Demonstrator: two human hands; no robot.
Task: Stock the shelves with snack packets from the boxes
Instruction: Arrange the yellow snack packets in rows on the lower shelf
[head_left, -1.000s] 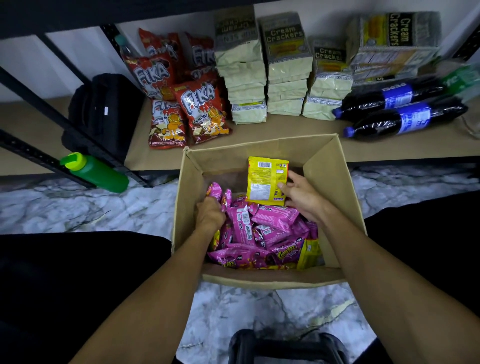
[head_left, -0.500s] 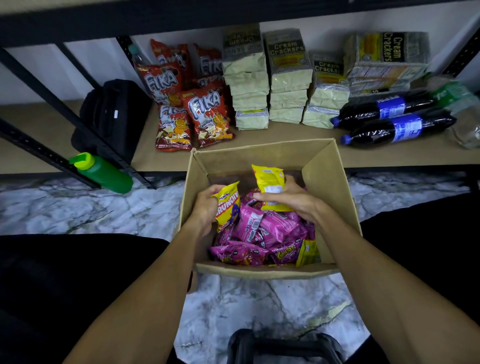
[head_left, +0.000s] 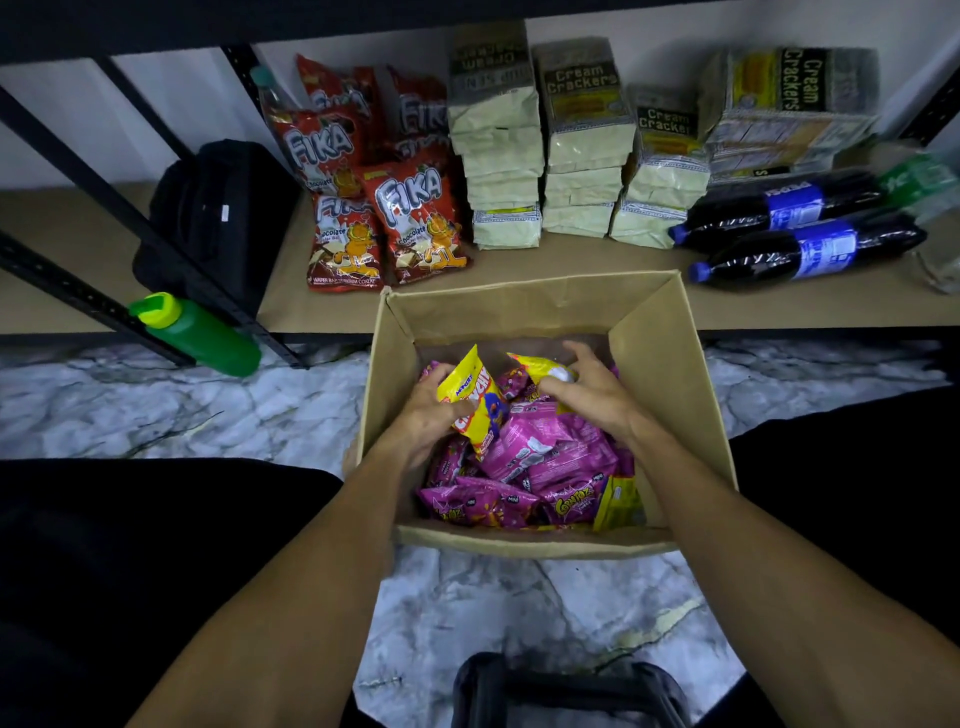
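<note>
An open cardboard box (head_left: 660, 322) stands on the marble floor before the low shelf (head_left: 571, 291). It holds several pink snack packets (head_left: 550, 452) and a few yellow ones. My left hand (head_left: 423, 415) grips a yellow Crunchy packet (head_left: 475, 400), tilted up out of the pile. My right hand (head_left: 592, 387) holds a second yellow packet (head_left: 540, 366) near the box's far side, fingers curled over it.
On the shelf stand red Fika bags (head_left: 415, 223), stacks of cream cracker packs (head_left: 582, 145) and two dark cola bottles (head_left: 800, 249) lying flat. A black bag (head_left: 218, 208) and a green bottle (head_left: 202, 332) sit at the left by slanted black frame bars.
My left hand has pulled a yellow Crunchy packet up out of the pink pile. My right hand has lowered its yellow packet from upright to down among the packets.
</note>
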